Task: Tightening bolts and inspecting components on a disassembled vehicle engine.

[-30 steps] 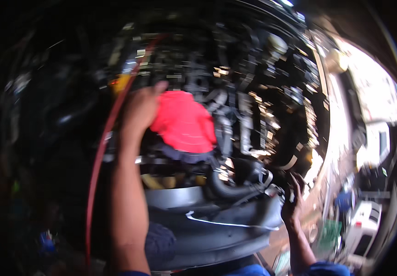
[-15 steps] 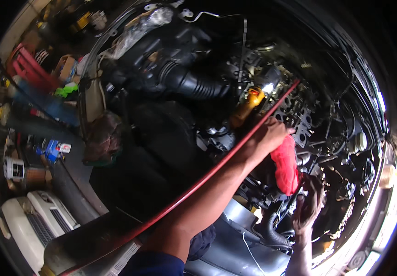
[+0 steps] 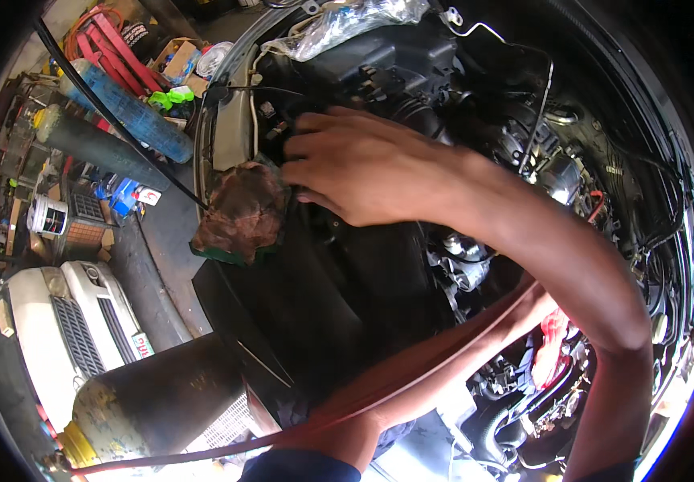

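Observation:
My right arm crosses the engine bay from the lower right. My right hand (image 3: pixel 355 165) is over the black engine parts at the left, its fingers apart and pointing left, and I see nothing held in it. Just beside its fingertips lies a crumpled brown rag (image 3: pixel 242 205) with a dark green edge. My left forearm reaches in from below, its wrist (image 3: pixel 536 301) passing under my right arm, which hides the left hand's fingers. A thin red hose (image 3: pixel 411 377) runs over the left forearm. Near that wrist is a bunched red cloth (image 3: pixel 552 345).
Clear plastic wrap (image 3: pixel 363 28) lies over the far edge of the bay. A thin bent metal tube (image 3: pixel 546 88) rises among the engine parts. At the left are a large gas cylinder (image 3: pixel 162 394), a blue cylinder (image 3: pixel 126 112) and a white car bumper (image 3: pixel 50 321).
My right hand has swung from the lower right across to the rag at the left. The view has shifted, and my right arm now covers my left hand and the yellow work light.

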Action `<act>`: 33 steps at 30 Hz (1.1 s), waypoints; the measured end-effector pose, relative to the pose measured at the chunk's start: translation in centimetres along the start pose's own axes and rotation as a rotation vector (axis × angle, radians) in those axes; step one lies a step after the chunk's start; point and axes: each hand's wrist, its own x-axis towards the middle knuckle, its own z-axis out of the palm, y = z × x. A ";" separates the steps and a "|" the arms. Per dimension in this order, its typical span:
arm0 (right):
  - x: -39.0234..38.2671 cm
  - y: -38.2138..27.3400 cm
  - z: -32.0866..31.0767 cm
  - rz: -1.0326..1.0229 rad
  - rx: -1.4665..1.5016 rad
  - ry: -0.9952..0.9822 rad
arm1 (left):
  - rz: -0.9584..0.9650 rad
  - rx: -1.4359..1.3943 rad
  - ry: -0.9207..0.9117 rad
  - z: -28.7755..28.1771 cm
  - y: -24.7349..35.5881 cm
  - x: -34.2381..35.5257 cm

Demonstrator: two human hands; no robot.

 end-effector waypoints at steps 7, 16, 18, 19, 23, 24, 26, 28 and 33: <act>7.1 2.1 9.8 -0.030 0.039 -0.200 | -0.013 -0.086 -0.040 0.0 0.3 0.8; 5.9 4.5 6.3 -0.052 -0.171 0.009 | -0.104 -0.018 -0.222 1.1 0.8 1.1; 0.5 6.0 2.8 0.034 -0.124 0.174 | -0.124 0.022 -0.251 1.3 1.0 1.3; -3.3 6.6 1.3 0.025 -0.164 0.391 | -0.136 0.054 -0.268 1.5 1.3 1.5; -22.7 4.1 -6.9 0.752 -0.148 0.479 | -0.135 0.194 -0.434 2.1 2.0 1.1; -27.1 3.5 -8.2 1.116 0.039 0.560 | -0.115 0.171 -0.289 2.2 1.5 0.9; -35.6 1.8 -9.1 1.179 0.281 0.999 | -0.214 -0.031 -0.187 2.3 1.4 0.8; -42.7 1.8 -7.9 1.375 0.226 1.333 | -0.165 -0.022 -0.217 2.0 1.2 0.7; -53.1 4.0 -4.2 1.550 -0.621 0.532 | -0.161 -0.006 -0.305 1.0 1.1 1.0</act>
